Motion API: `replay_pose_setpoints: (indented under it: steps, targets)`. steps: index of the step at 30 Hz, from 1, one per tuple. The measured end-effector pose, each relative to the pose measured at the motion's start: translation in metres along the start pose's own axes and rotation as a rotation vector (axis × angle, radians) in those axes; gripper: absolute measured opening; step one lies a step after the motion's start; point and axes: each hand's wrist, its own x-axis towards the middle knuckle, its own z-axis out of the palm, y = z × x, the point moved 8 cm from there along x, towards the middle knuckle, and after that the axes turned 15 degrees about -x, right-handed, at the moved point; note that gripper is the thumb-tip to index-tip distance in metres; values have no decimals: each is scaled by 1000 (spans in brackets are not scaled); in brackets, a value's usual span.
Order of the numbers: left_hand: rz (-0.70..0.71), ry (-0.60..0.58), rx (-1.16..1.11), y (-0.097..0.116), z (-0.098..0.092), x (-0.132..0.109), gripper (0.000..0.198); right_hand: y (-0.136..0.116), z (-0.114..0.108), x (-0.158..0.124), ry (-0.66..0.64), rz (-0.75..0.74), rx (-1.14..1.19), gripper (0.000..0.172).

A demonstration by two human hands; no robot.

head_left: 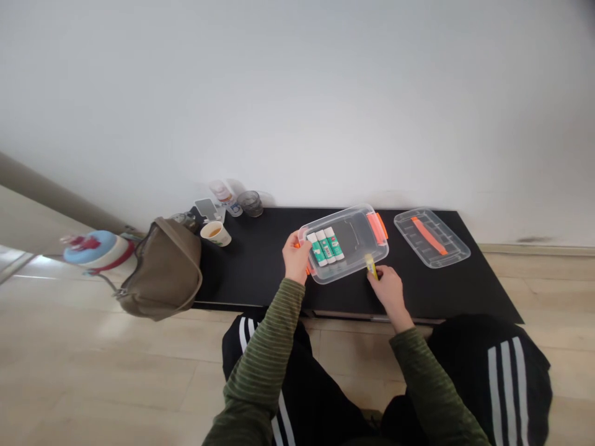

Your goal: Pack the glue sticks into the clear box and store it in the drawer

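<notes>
A clear plastic box [356, 230] with orange latches sits on the black table. My left hand [296, 255] grips the box at its left end, fingers closed on the rim by the latch. Inside the box, at its left side, three green-and-white glue sticks [326, 246] lie in a row. In my right hand [387, 286] is a yellow glue stick [370, 266], pinched between thumb and fingers. It points up at the box's near right rim; whether it touches the rim I cannot tell.
The clear lid [449, 238] with an orange handle lies to the right on the black table [260, 272]. On the left stand a paper cup [216, 233] of drink, a dark glass [251, 203], a bottle [225, 197] and a brown bag [160, 272]. A white wall rises behind.
</notes>
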Motion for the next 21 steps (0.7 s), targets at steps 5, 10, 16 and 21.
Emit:
replay_pose_setpoints:
  steps: [5,10,16,21]
  targets:
    - [5,-10,2,1,3,-2,32,46,-8,-6,66,196,175,40]
    - [14,-43,13,4,7,-4,34,68,-53,-14,385,399,486,50]
    - [10,-72,30,1,7,-4,36,-12,-120,-2,498,56,453,40]
    - [6,-120,50,-1,12,-6,38,-84,-88,31,66,-199,182,25]
